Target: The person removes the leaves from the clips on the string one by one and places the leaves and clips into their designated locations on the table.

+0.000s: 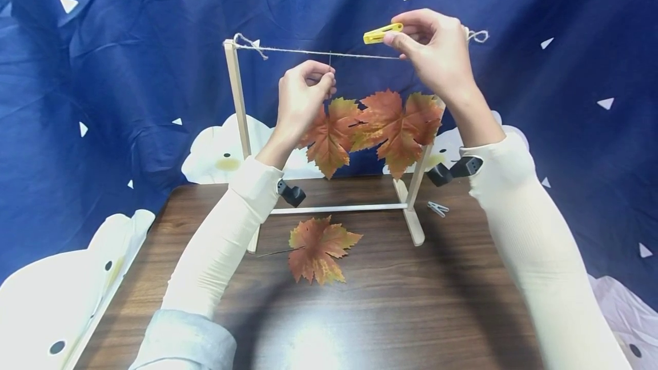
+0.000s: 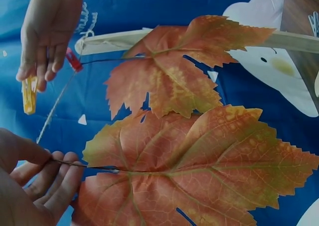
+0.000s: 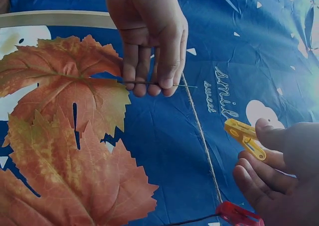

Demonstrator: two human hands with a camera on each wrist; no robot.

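In the head view we cannot see the red clip, which the right hand (image 1: 437,50) covers along with the stem of the right-hand leaf (image 1: 398,124), and the right upright of the wooden frame (image 1: 233,96) disappears behind that leaf and the forearm. We also cannot make out the small pale clip (image 1: 437,208) lying at the frame's right foot. In the left wrist view the near leaf (image 2: 199,171) runs off the bottom edge, and the left hand (image 2: 30,186) is cut by the corner.
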